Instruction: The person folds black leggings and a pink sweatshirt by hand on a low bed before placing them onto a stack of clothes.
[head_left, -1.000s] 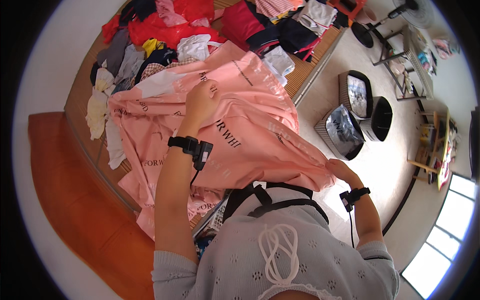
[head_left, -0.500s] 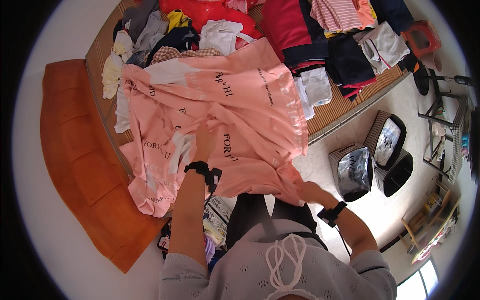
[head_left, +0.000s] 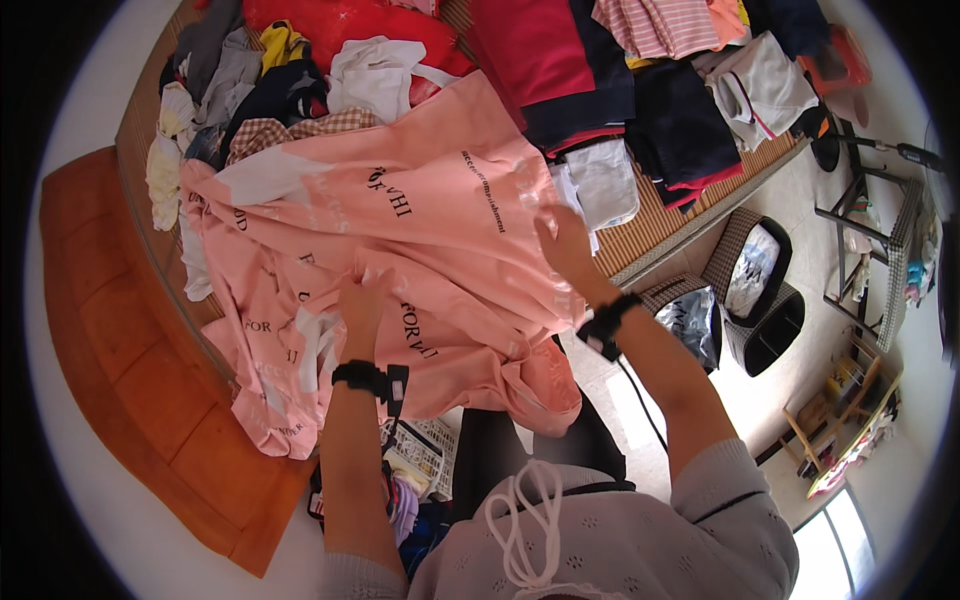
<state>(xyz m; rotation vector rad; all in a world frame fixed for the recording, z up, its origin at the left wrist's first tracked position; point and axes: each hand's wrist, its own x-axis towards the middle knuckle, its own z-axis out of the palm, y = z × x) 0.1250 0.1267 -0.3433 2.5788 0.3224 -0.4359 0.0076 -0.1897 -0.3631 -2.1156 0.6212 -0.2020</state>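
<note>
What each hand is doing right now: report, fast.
Left hand: on the pink garment, fingers look curled; grip cannot be told.
Right hand: at the pink garment's right-side edge; open or closed cannot be told.

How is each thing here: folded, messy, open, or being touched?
Left hand: curled on fabric, seemingly pinching it.
Right hand: at the fabric's right edge; grip unclear.
Large pink fabric with black lettering: unfolded, wrinkled.
White cloth garment: crumpled.
Brown-checked cloth: crumpled.
Navy cloth garment with red edging: folded.
Pink-and-white striped cloth: folded.
Three grey patterned bins: open; shiny plastic shows in two.
</note>
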